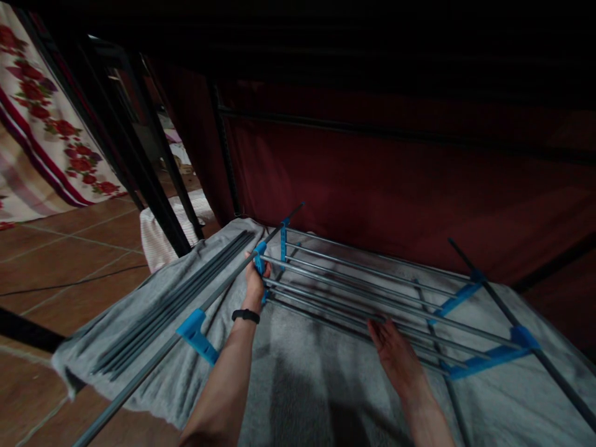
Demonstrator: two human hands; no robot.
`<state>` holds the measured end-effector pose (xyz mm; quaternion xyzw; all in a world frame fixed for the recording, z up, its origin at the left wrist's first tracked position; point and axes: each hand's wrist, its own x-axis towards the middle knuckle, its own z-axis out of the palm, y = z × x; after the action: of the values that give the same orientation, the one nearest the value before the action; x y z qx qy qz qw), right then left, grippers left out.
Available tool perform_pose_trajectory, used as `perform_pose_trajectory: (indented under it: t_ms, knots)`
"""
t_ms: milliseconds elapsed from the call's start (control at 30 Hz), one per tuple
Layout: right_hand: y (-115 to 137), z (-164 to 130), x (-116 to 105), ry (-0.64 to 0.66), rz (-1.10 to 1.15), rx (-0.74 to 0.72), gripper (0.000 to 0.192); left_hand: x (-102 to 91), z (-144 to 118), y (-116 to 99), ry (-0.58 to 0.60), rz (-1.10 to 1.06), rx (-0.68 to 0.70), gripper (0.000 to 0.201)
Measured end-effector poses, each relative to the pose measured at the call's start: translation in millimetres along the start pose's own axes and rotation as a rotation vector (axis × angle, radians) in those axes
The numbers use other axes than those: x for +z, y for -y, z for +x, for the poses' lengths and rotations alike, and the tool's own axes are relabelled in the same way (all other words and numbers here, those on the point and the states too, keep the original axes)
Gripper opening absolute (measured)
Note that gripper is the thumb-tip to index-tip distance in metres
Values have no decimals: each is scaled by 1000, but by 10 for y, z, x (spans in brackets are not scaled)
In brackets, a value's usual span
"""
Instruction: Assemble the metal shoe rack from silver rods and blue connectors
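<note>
A partly built rack of grey metal rods (354, 287) and blue plastic brackets lies on its side on a grey blanket. My left hand (254, 282), with a black wristband (246, 316), is wrapped round a blue bracket (259, 251) on the rack's left pole (223, 288). Lower on that pole, another blue bracket (198, 335) sticks out with no crossbars in it. My right hand (393, 354) is open, its fingers stretched out beside the lower crossbars; whether they touch a rod I cannot tell. Blue brackets (488, 360) also join the crossbars to the right pole (559, 379).
Several loose grey rods (172, 304) lie side by side at the blanket's left. Behind the rack hangs a dark red cloth (372, 186) on a black frame (228, 149). Black posts (139, 149) stand at the left, near a floral cloth (51, 124) and tiled floor (69, 248).
</note>
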<state>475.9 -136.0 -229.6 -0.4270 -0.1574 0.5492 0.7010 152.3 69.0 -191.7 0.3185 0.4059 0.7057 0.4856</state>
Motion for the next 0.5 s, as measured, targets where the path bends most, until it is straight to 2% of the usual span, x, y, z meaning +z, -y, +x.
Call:
perform_pose_trajectory:
  t_ms: [100,167,233,367,433,500]
  knots:
    - [-163,-183,180,163,-170,121,43,-6,5,13,30,16,26,74]
    - [-239,-280,374,264,-358,78,43,-17,5,23,37,-1,31,74]
    - [-272,-322,619,320,-599,-131,38,-37,3,30,50,0,28,75]
    - [-290,-226,1075,363,-1207,-721,33,-86,-4,30,118,32,22,78]
    - [-328,-129,1197,357,-1530,-866,35,-99,-8,24,158,35,41,78]
    - [-379,-39,1240,338,-1795,-879,38,-101,-12,15,171,33,62,78]
